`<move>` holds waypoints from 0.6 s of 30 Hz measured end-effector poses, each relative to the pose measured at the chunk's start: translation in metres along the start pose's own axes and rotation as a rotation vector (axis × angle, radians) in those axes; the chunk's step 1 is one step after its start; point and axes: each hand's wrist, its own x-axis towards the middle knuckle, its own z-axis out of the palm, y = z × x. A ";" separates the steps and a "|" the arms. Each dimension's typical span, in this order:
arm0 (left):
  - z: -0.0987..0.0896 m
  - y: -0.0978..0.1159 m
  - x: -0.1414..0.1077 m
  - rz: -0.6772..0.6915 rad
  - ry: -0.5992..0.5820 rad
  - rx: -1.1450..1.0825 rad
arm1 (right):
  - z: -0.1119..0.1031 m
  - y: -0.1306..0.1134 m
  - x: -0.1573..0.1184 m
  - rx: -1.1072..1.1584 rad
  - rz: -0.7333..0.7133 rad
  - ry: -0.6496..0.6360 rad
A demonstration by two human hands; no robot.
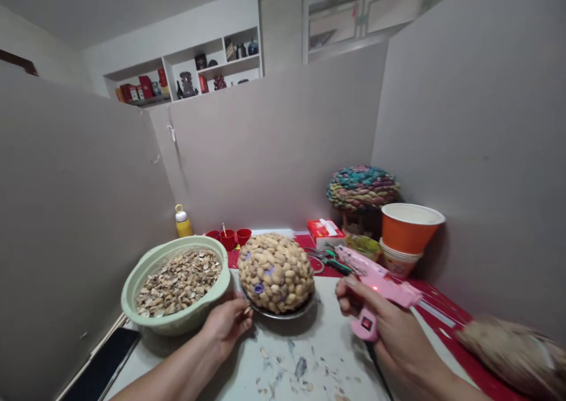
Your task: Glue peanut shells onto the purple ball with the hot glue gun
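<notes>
Knobbly tan dome (279, 271), purple patches showing, on plate (283, 315) near board's (283, 354) far edge; back hidden. Right hand (398, 336) closed round glue gun (382, 283). Left hand (225, 324) curled by plate, grip unclear.

Plain gray panels (269, 153) box in desk with shiny red cover (435, 312) along its back and right edges, white built-in shelving (212, 65) beyond, pale ceiling (145, 0), dim even light.
</notes>
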 end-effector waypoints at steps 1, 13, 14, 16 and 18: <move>-0.009 0.000 -0.011 -0.011 0.016 0.004 | 0.001 -0.001 -0.002 0.011 0.001 -0.006; 0.041 0.008 -0.096 -0.181 -0.520 0.076 | 0.014 -0.010 -0.060 -0.151 0.056 -0.309; 0.050 0.010 -0.096 -0.189 -0.553 0.081 | 0.013 -0.009 -0.062 -0.147 0.079 -0.328; 0.065 0.011 -0.093 -0.201 -0.597 0.101 | 0.013 -0.009 -0.062 -0.142 0.117 -0.361; 0.074 0.011 -0.090 -0.215 -0.627 0.111 | 0.014 -0.010 -0.058 -0.116 0.089 -0.399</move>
